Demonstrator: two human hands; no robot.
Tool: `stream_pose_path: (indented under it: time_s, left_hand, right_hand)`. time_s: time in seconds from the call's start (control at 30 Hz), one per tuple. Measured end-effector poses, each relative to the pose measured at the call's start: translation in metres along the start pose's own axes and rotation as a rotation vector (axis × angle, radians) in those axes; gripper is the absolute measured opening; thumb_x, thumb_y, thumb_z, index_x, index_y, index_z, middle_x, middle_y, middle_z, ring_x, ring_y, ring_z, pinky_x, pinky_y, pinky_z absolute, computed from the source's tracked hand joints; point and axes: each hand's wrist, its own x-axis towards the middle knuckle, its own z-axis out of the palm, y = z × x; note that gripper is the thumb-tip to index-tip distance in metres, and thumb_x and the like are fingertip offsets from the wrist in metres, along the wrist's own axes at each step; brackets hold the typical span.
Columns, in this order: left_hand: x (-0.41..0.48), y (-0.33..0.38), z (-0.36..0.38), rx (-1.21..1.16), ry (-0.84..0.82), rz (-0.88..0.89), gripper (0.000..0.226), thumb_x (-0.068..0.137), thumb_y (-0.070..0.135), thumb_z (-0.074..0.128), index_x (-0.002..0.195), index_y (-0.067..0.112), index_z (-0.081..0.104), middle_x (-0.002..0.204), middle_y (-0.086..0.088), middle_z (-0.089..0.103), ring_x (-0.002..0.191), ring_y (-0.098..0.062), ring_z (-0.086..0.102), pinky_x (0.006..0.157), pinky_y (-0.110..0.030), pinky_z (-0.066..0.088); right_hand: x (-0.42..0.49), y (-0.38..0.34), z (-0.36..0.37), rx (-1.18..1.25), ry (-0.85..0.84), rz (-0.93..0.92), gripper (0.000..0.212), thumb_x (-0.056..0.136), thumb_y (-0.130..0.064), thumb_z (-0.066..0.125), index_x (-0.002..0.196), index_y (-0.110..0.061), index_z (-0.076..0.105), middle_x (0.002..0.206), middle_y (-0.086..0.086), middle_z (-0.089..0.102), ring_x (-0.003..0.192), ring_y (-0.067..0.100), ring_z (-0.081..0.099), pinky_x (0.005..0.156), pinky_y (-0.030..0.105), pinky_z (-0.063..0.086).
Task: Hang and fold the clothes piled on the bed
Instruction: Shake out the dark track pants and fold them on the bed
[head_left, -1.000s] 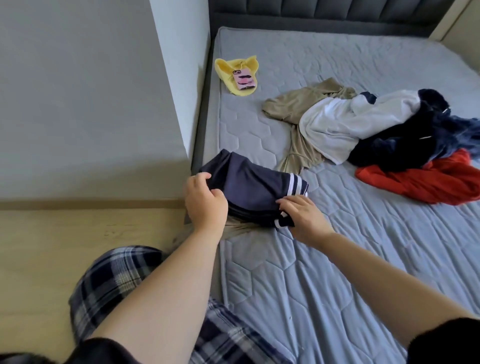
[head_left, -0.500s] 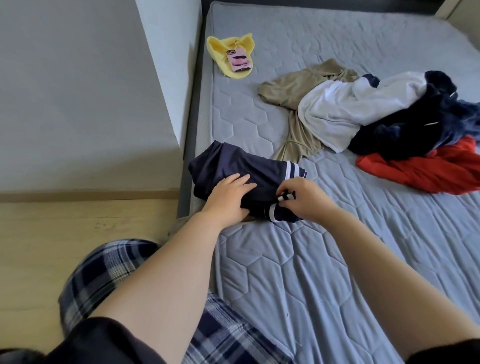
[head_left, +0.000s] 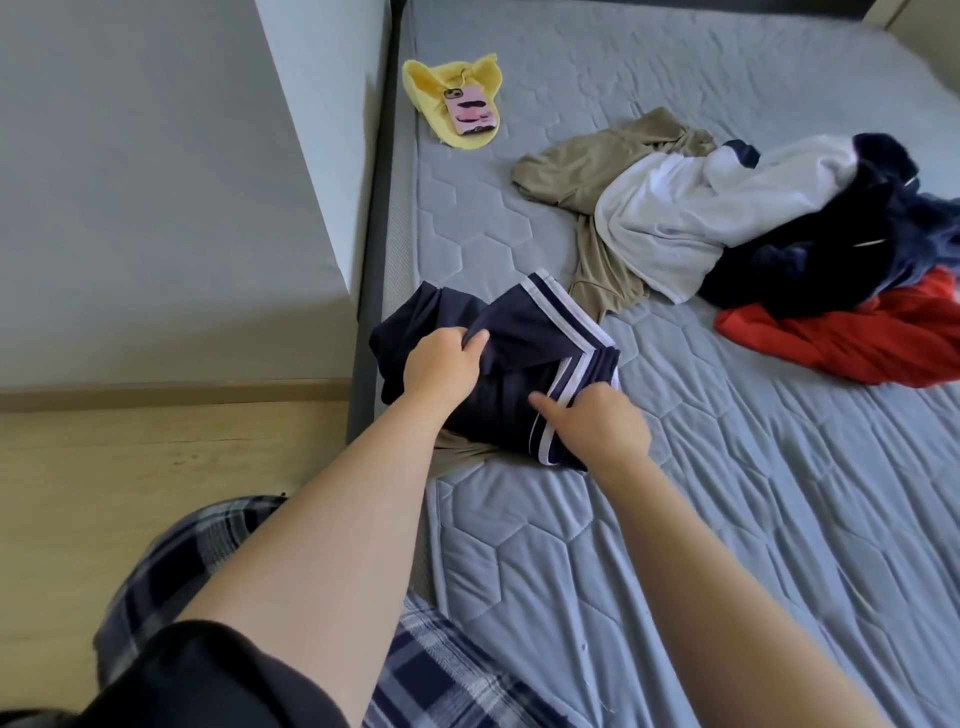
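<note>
A folded navy garment with white stripes (head_left: 524, 332) lies at the bed's left edge, on top of a bit of tan cloth (head_left: 460, 451). My left hand (head_left: 441, 364) pinches a fold of it near the middle. My right hand (head_left: 597, 426) grips its striped near-right corner, thumb on top. Farther right sits the pile: a tan garment (head_left: 587, 171), a white one (head_left: 691, 213), a dark navy one (head_left: 831, 260) and a red one (head_left: 857, 338).
The grey quilted mattress (head_left: 675, 519) spreads ahead and to the right. A yellow cloth (head_left: 431, 88) with a pink phone (head_left: 470, 111) lies at the far left of the bed. A white wall corner (head_left: 322, 156) and wooden floor (head_left: 130, 467) are on the left.
My left hand went from the garment's left end onto its middle and now pinches a fold there. The striped flap has been turned up and over. My right hand stayed at the striped corner.
</note>
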Motion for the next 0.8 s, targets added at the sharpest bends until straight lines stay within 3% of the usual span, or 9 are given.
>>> stream_pose_path:
  time_s: [0.07, 0.2, 0.27, 0.37, 0.43, 0.5, 0.6, 0.7, 0.8]
  left_hand:
    - [-0.002, 0.001, 0.001, 0.014, -0.009, 0.02, 0.041, 0.099, 0.039, 0.041, 0.082, 0.008, 0.062, 0.066, 0.003, 0.051, 0.068, -0.023, 0.048, 0.063, -0.031, 0.034]
    - [-0.01, -0.004, 0.004, 0.021, -0.014, 0.087, 0.039, 0.1, 0.035, 0.041, 0.083, 0.006, 0.061, 0.07, -0.004, 0.057, 0.07, -0.025, 0.051, 0.061, -0.032, 0.036]
    - [-0.013, -0.006, 0.004, 0.011, -0.019, 0.101, 0.036, 0.1, 0.034, 0.042, 0.087, 0.006, 0.062, 0.073, -0.006, 0.059, 0.071, -0.025, 0.052, 0.062, -0.032, 0.037]
    - [-0.016, -0.008, 0.003, -0.01, -0.031, 0.098, 0.034, 0.1, 0.033, 0.042, 0.095, 0.007, 0.064, 0.082, -0.009, 0.064, 0.074, -0.022, 0.052, 0.066, -0.031, 0.039]
    - [-0.017, -0.008, 0.002, -0.022, -0.043, 0.088, 0.033, 0.1, 0.033, 0.042, 0.097, 0.008, 0.064, 0.084, -0.009, 0.065, 0.075, -0.021, 0.052, 0.067, -0.03, 0.038]
    - [-0.018, -0.008, 0.001, -0.024, -0.067, 0.088, 0.033, 0.1, 0.033, 0.042, 0.096, 0.01, 0.064, 0.082, -0.006, 0.064, 0.075, -0.021, 0.052, 0.066, -0.029, 0.037]
    - [-0.022, -0.007, 0.0, -0.024, -0.118, 0.108, 0.033, 0.099, 0.032, 0.043, 0.093, 0.008, 0.064, 0.081, -0.008, 0.064, 0.077, -0.025, 0.055, 0.065, -0.032, 0.039]
    - [-0.027, -0.008, 0.0, -0.038, -0.149, 0.107, 0.032, 0.099, 0.032, 0.044, 0.096, 0.008, 0.065, 0.086, -0.012, 0.066, 0.081, -0.029, 0.057, 0.068, -0.034, 0.039]
    - [-0.03, -0.007, -0.001, -0.022, -0.172, 0.111, 0.03, 0.099, 0.032, 0.043, 0.103, 0.013, 0.065, 0.094, -0.008, 0.068, 0.091, -0.028, 0.059, 0.07, -0.03, 0.039]
  right_hand:
    - [0.0, -0.001, 0.008, -0.007, -0.033, -0.011, 0.046, 0.081, -0.051, 0.064, 0.071, -0.009, 0.047, 0.066, 0.001, 0.049, 0.066, 0.023, 0.052, 0.054, 0.028, 0.034]
    - [0.005, 0.004, 0.011, 0.25, -0.029, -0.015, 0.038, 0.077, -0.02, 0.061, 0.052, -0.014, 0.032, 0.05, 0.0, 0.036, 0.05, 0.019, 0.035, 0.046, 0.026, 0.025]
    - [0.007, 0.015, 0.008, 0.456, -0.024, 0.039, 0.032, 0.078, -0.017, 0.059, 0.052, -0.01, 0.041, 0.052, 0.005, 0.046, 0.051, 0.018, 0.039, 0.048, 0.027, 0.03]
    - [0.009, 0.035, 0.006, 0.803, -0.044, 0.205, 0.017, 0.081, -0.01, 0.059, 0.068, 0.001, 0.062, 0.059, 0.006, 0.056, 0.053, 0.017, 0.051, 0.047, 0.022, 0.041]
    - [0.01, 0.04, 0.009, 0.96, -0.105, 0.271, 0.017, 0.083, -0.004, 0.059, 0.067, -0.007, 0.064, 0.058, 0.003, 0.055, 0.051, 0.013, 0.052, 0.048, 0.02, 0.044]
    - [0.011, 0.04, 0.014, 1.036, -0.152, 0.287, 0.02, 0.085, -0.001, 0.056, 0.068, -0.01, 0.063, 0.059, 0.004, 0.051, 0.056, 0.018, 0.049, 0.057, 0.028, 0.043]
    - [0.009, 0.036, 0.018, 0.962, -0.149, 0.205, 0.019, 0.087, -0.009, 0.058, 0.068, -0.01, 0.059, 0.063, 0.006, 0.052, 0.065, 0.021, 0.05, 0.065, 0.034, 0.042]
    - [-0.001, 0.03, 0.018, 0.737, -0.031, 0.068, 0.028, 0.079, -0.026, 0.074, 0.067, -0.012, 0.053, 0.061, -0.001, 0.054, 0.057, 0.013, 0.051, 0.052, 0.018, 0.04]
    - [-0.018, 0.029, 0.022, 0.397, 0.014, 0.007, 0.035, 0.072, -0.038, 0.077, 0.073, -0.01, 0.056, 0.068, -0.001, 0.061, 0.065, 0.016, 0.057, 0.056, 0.028, 0.045]
